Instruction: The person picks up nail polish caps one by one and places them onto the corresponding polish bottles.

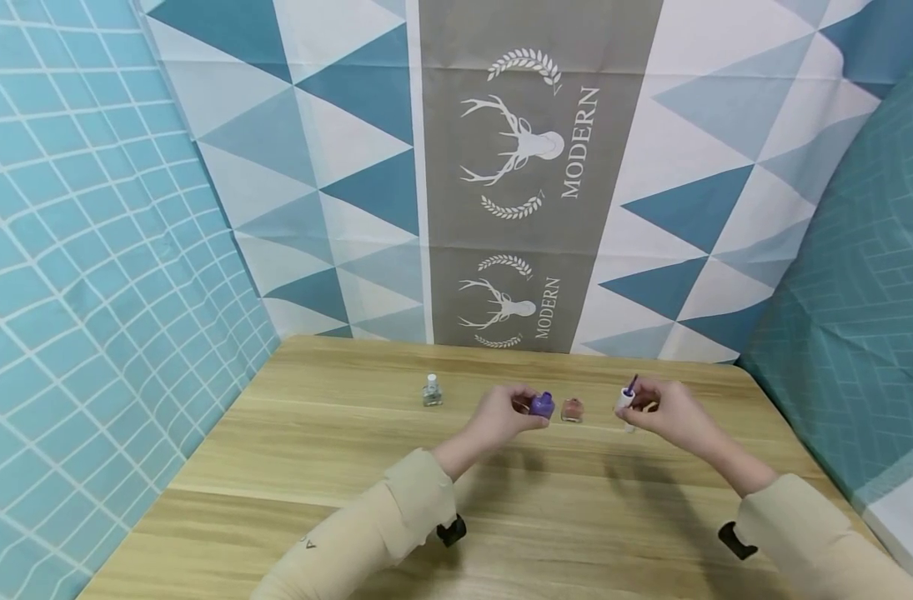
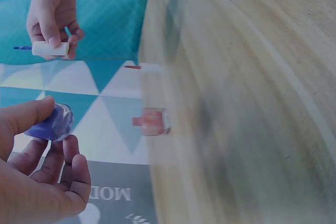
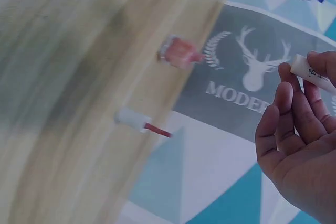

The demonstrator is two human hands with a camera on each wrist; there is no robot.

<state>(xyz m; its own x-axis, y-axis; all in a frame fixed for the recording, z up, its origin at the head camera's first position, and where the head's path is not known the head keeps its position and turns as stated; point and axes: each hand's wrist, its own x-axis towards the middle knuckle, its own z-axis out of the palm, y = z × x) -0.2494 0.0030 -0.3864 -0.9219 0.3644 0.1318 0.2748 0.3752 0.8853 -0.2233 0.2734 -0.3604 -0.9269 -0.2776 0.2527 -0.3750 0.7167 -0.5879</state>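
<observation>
My left hand (image 1: pixel 499 414) grips a purple nail polish bottle (image 1: pixel 542 406) by its sides, its bare neck uncovered. The right hand (image 1: pixel 672 412) pinches a white nail polish cap (image 2: pixel 50 49) between thumb and fingers, its purple brush (image 1: pixel 632 384) pointing upward. Between the hands, a coral-pink nail polish bottle (image 1: pixel 572 410) stands uncapped on the table. Below the right hand, another white cap (image 3: pixel 132 118) stands on the table with its red brush upward; in the head view it is mostly hidden by the hand.
A clear nail polish bottle (image 1: pixel 432 393) with a white cap stands left of the left hand. Everything rests on a wooden table (image 1: pixel 336 433), near its back edge. A patterned cloth (image 1: pixel 366 208) hangs behind, with teal coverings at both sides.
</observation>
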